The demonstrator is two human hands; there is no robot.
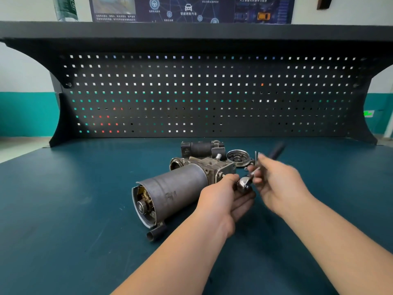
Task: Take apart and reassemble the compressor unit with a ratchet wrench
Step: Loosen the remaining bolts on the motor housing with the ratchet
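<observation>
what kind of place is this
Likely an automotive training workshop: a dark pegboard backs the green-topped workbench, a car-technology poster hangs above, and a partly dismantled compressor unit lies there.

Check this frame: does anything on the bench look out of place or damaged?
Nothing looks damaged. The compressor unit lies on its side, its near end open with internals exposed, and a round cover sits loose behind it, consistent with disassembly. Both hands hold the ratchet wrench.
</observation>
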